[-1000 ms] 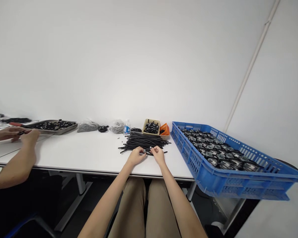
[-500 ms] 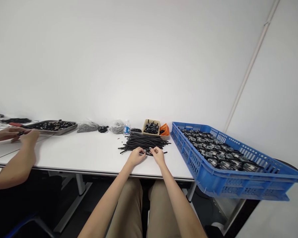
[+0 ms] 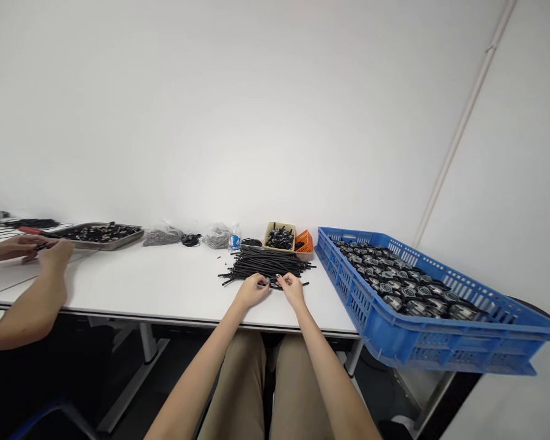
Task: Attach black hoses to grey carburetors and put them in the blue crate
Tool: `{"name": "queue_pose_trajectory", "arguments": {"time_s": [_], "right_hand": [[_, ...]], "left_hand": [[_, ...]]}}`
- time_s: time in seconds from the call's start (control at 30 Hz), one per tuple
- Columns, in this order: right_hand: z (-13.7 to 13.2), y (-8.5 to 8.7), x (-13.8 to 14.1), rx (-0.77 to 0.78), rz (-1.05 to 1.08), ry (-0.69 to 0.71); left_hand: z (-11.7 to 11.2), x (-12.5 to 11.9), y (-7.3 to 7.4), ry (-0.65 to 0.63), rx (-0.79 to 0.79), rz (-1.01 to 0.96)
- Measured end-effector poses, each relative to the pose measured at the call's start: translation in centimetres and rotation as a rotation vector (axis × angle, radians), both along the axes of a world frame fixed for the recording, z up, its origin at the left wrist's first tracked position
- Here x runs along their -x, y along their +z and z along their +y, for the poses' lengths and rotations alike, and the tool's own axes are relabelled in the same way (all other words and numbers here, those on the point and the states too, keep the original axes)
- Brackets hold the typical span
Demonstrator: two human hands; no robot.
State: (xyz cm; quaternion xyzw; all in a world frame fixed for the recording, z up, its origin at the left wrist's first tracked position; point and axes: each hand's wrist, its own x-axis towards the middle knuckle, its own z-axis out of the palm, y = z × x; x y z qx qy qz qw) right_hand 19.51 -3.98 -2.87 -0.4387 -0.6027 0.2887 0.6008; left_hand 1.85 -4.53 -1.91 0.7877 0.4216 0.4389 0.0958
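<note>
A pile of black tubes lies crosswise on the white table in front of me. At its near edge my left hand is closed, thumb against fingers, with a small dark piece at the fingertips. Close beside it on the right, my right hand pinches in the same way. What the fingers hold is too small and too hidden to name. Behind the pile stands a cream basket of small black parts, with an orange basket next to it.
At the right, a blue crate holds rows of black and clear round parts. A water bottle and plastic bags of small parts line the wall. On the left, a co-worker's hands work near a metal tray.
Both my hands keep nearly the same place and pinch at the near edge of the pile. The whole view has shifted very slightly.
</note>
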Motion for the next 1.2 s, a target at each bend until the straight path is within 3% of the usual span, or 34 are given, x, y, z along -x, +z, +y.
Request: {"name": "queue_pose_trajectory", "arguments": {"time_s": [1.2], "right_hand": [[0.02, 0.03, 0.03, 0.009, 0.012, 0.012]], "left_hand": [[0.24, 0.07, -0.30, -0.002, -0.008, 0.004]]}}
